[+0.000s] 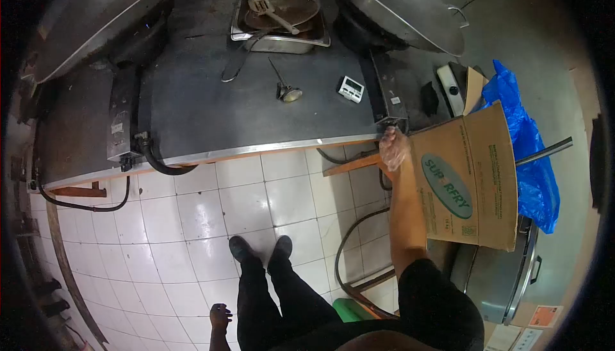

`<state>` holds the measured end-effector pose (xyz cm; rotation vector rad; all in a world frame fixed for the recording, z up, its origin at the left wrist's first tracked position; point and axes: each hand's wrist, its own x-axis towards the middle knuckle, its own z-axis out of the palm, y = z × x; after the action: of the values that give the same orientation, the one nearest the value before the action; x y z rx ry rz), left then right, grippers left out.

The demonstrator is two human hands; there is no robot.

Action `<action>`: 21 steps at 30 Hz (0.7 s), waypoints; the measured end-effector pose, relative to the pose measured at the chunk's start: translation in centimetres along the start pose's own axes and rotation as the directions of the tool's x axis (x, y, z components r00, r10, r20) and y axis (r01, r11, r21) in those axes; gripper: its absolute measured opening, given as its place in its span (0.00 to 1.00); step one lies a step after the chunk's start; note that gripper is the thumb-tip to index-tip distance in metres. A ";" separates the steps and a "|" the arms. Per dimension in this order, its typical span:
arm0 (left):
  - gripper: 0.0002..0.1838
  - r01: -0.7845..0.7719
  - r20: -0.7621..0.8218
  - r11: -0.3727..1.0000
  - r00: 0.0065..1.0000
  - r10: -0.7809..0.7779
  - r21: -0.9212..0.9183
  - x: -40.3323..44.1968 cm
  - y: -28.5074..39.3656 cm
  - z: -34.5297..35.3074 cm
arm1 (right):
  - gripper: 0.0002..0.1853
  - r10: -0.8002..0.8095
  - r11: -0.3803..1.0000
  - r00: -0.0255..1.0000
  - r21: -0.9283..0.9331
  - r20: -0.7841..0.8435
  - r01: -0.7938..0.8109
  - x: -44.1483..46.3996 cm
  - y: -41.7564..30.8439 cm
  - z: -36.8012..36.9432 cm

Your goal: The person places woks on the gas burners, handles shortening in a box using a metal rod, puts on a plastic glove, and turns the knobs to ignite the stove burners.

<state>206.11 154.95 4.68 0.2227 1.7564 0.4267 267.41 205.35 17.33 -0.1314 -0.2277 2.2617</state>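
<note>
My right hand (pixel 394 148), in a clear plastic glove, reaches to the front end of the right burner's metal control box (pixel 389 89). Its fingers are closed around the burner knob there, which they mostly cover. Low beside my leg hangs my left hand (pixel 221 314), loosely curled, fingers a little apart and nothing in it. On the dark metal counter (pixel 218 104) near the right burner lie a white digital timer (pixel 351 89) and a dial thermometer with a thin probe (pixel 289 93).
Large metal woks (pixel 410 8) sit on burners at both sides. Between them, a steel pan (pixel 282 42) holds a slotted turner (pixel 272 15). A cardboard box (pixel 471 178) and blue plastic bag (pixel 538 171) stand right of my arm. A black hose (pixel 341 255) runs along the tiled floor.
</note>
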 end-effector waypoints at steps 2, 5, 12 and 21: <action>0.11 0.002 0.001 1.000 1.000 -0.002 -0.002 0.4 0.7 0.0 | 0.08 -0.119 0.970 0.947 -0.240 -0.298 0.046 -1.1 0.4 1.7; 0.13 0.005 0.000 1.000 1.000 -0.005 0.026 0.3 1.9 0.2 | 0.11 -0.375 0.917 0.700 -0.353 -0.608 0.185 -0.9 0.9 2.0; 0.09 0.014 0.031 0.998 0.999 -0.016 0.063 0.5 0.4 0.7 | 0.11 -0.848 0.505 0.207 -0.862 -0.487 0.039 1.9 3.6 5.2; 0.10 -0.016 0.017 0.992 1.000 0.014 0.127 0.6 -0.4 -0.2 | 0.10 -0.850 0.405 0.315 -0.906 -0.423 -0.123 2.2 4.5 7.3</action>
<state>205.78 154.73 3.99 0.3293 1.7687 0.3237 261.38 203.34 23.52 -1.5948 -0.6696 0.9720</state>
